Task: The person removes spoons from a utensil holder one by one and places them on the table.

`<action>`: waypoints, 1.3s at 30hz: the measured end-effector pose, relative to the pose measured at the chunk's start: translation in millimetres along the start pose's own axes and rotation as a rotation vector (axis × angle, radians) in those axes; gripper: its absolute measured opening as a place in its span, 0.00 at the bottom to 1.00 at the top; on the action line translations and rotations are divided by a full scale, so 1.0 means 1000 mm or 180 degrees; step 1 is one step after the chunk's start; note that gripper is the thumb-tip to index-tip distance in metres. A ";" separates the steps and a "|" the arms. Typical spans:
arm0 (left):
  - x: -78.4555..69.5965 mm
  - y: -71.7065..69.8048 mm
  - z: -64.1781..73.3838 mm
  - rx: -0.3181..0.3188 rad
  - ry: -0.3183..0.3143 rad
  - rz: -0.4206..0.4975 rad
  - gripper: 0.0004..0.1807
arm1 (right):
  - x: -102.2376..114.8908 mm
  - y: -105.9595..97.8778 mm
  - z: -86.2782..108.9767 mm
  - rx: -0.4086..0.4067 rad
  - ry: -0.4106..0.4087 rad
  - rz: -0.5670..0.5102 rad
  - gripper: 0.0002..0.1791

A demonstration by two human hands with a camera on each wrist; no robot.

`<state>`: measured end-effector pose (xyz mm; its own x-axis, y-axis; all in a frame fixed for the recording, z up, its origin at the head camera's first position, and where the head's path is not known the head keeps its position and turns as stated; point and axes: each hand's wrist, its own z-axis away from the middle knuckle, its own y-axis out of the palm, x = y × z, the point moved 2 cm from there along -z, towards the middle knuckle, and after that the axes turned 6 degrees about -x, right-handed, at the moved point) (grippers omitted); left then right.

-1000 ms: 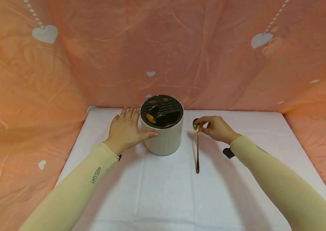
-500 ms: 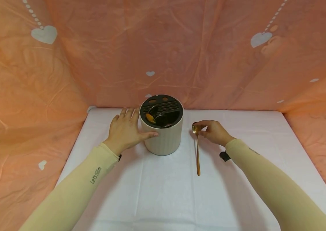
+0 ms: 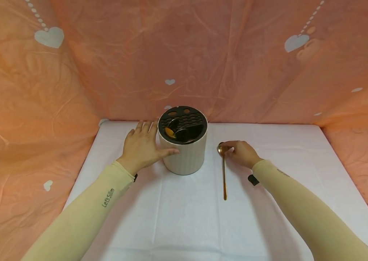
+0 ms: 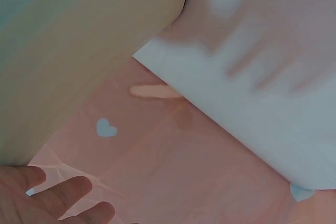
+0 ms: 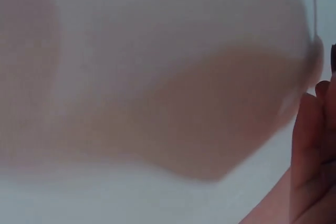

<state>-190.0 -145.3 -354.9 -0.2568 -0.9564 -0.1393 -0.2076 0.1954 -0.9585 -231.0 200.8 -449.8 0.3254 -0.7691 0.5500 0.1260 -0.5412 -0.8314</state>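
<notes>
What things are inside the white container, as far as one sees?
In the opening of the black lid, shiny rounded pieces show, probably spoon heads; one looks golden. Whatever lies deeper inside the container is covered.

Glossy, smooth metal spoon (image 3: pixel 224 177)

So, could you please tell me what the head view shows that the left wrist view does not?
Only the head view shows the right hand pinching the gold spoon, and the dark top of the container. Only the left wrist view plainly shows a pale oblong patch on the heart-patterned cloth, just beyond the edge of the white table. Both share the left hand, that cloth and that table; the container's side seems to appear in both.
</notes>
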 end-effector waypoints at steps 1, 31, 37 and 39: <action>0.000 0.000 0.000 0.0003 -0.0002 0.0003 0.74 | -0.001 0.001 0.000 -0.0002 0.0007 0.0029 0.19; -0.001 -0.001 0.001 0.0008 -0.0010 -0.0034 0.74 | -0.008 0.006 0.004 0.0040 0.0075 0.0538 0.16; -0.001 -0.001 0.001 -0.0008 -0.0001 -0.0047 0.73 | -0.009 0.002 0.007 0.0035 0.0068 0.0553 0.17; -0.001 -0.001 0.001 -0.0018 0.0004 -0.0053 0.73 | -0.009 0.000 0.008 0.0020 0.0060 0.0531 0.17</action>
<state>-188.7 -144.5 -354.0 -0.2543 -0.9592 -0.1231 -0.2172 0.1807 -0.9592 -226.9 210.7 -455.7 0.3246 -0.8545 0.4056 0.0777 -0.4032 -0.9118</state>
